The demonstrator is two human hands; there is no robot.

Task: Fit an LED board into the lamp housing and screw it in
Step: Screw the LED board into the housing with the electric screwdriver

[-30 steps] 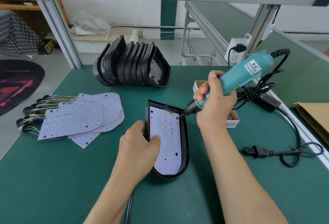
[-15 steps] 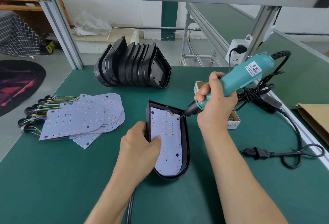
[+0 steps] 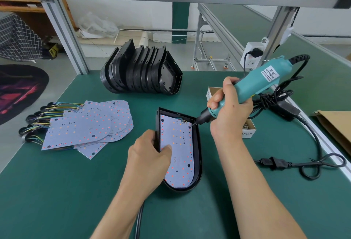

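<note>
A black D-shaped lamp housing (image 3: 198,155) lies on the green mat at the centre, with a pale LED board (image 3: 180,144) seated inside it. My left hand (image 3: 150,161) grips the housing's left wall, thumb pressing on the board. My right hand (image 3: 228,109) is wrapped around a teal electric screwdriver (image 3: 256,83), tilted down to the left. Its bit touches the board's upper right corner, beside the short coloured wires.
A pile of spare LED boards (image 3: 85,126) with wire tails lies to the left. Stacked black housings (image 3: 140,71) stand at the back. A small cardboard screw box (image 3: 248,126) sits behind my right hand. The driver's black cable (image 3: 311,144) loops at right, and a cardboard sheet (image 3: 338,125) lies at the far right.
Almost nothing has moved. Both hands keep their places, and the driver bit stays on the board's upper right corner.
</note>
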